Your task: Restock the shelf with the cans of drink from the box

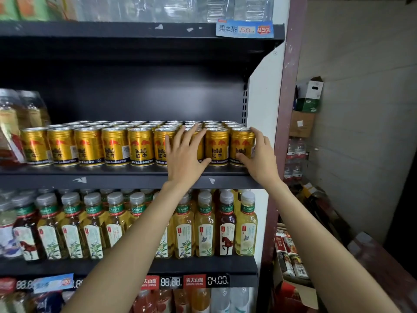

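Observation:
Gold drink cans (115, 145) with red bull logos stand in several rows on the dark middle shelf (126, 178). My left hand (186, 154) lies flat, fingers spread, against the front of a can third from the right end, mostly hiding it. My right hand (259, 154) wraps around the rightmost front can (240, 144), fingers on its right side and thumb under its front. A can (216, 146) stands between the two hands. The box is not in view.
Tea bottles (204, 224) fill the shelf below, with price tags (206, 281) on its edge. Bagged bottles (13, 127) stand at the left end of the can shelf. A white side panel (262, 105) closes the right end. Cardboard boxes (303, 123) and packs pile up by the wall.

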Motion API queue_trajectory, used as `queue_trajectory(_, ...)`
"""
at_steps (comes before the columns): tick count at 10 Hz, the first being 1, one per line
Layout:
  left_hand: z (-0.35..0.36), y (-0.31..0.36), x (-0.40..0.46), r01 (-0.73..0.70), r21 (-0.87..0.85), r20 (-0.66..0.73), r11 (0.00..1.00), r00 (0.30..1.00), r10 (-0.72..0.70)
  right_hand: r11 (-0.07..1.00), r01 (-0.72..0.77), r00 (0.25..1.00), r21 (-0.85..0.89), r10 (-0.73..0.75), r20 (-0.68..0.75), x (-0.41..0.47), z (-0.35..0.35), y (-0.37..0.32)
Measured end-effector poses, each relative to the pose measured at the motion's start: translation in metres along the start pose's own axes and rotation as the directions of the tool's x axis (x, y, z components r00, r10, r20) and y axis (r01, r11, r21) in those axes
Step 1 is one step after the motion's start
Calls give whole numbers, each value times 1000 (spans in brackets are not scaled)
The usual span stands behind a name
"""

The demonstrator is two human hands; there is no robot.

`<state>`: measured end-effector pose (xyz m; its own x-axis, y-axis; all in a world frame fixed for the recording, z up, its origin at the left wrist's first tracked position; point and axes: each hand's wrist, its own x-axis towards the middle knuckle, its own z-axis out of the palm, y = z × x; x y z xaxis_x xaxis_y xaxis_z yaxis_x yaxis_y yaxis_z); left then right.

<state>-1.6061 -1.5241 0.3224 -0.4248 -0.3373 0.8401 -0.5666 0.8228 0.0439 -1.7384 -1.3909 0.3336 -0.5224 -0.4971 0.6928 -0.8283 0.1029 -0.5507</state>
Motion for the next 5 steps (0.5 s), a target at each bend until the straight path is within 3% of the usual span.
queue_trajectory(3,0,-9,-2,-38,-62,23,997,999,39,999,-32,999,-29,33,29,-7,2,-11)
queue_trajectory(4,-3,-15,-3,-76,-179,30,981,996,83,999,-21,1000,-42,21,-2,-11,5,-14)
queue_trajectory(5,-17,-22,-9,-2,-467,9,884,1000,7,997,57,986,-51,-65,-151,-19,9,-23)
